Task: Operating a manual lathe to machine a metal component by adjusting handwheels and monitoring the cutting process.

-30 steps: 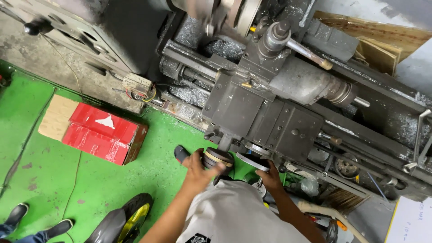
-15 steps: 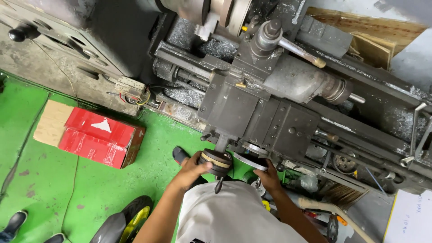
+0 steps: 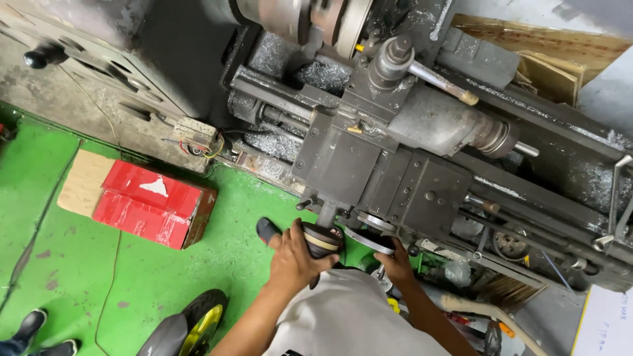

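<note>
Hands work the lathe (image 3: 422, 151): left hand (image 3: 293, 260) wraps closed around the knob (image 3: 321, 240) under the carriage; right hand (image 3: 397, 260) grips the handwheel (image 3: 369, 240) just beside it.

At the bottom centre of the frame, the person wears a light grey short-sleeved shirt (image 3: 346, 316) with a small dark print near its lower edge, both forearms bare.

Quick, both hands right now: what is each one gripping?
Left hand: closed around the round handwheel knob on the lathe.
Right hand: closed on the flat silver handwheel.
</note>
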